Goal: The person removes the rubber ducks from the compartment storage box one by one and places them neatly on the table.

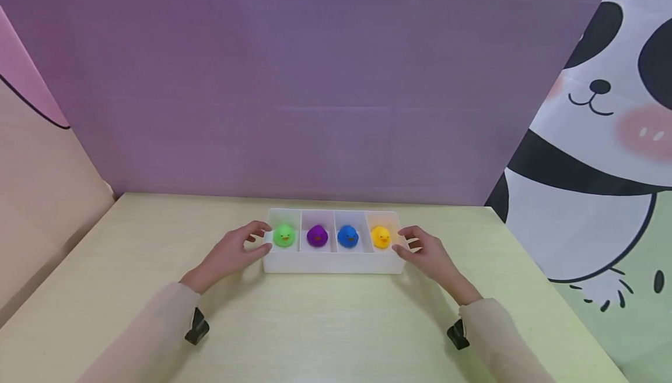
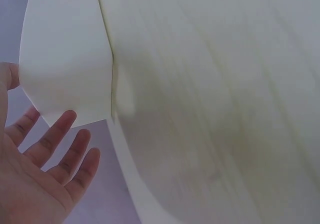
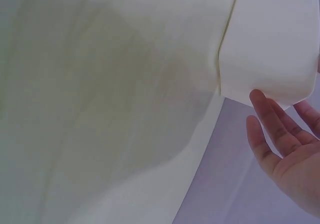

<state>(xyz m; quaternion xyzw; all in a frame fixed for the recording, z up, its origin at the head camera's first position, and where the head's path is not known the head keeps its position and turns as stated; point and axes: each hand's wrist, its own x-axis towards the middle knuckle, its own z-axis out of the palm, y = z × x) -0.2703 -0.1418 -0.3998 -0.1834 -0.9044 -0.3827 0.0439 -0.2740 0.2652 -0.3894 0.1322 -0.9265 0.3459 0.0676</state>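
A: Where does the white box (image 1: 333, 263) sit?
B: On the worktop (image 1: 325, 324), just in front of the back edge, around the middle between the left and right edges.
A: And inside?
B: Four compartments in a row, one toy duck each: a green duck (image 1: 284, 236) nearest the left edge, then a purple duck (image 1: 317, 236), a blue duck (image 1: 348, 236), and a yellow duck (image 1: 381, 237) nearest the right edge.
A: What about the hands?
B: The left hand (image 1: 233, 249) is at the box's left end, the right hand (image 1: 427, 255) at its right end. Each has its fingers spread apart, some touching the box; how firmly they press cannot be told.
A: Anything around them?
B: A purple sheet (image 1: 294, 91) rises behind the back edge, and a panda picture (image 1: 604, 97) stands beyond the right edge. In both wrist views, the box's end wall blocks sight of the ducks.
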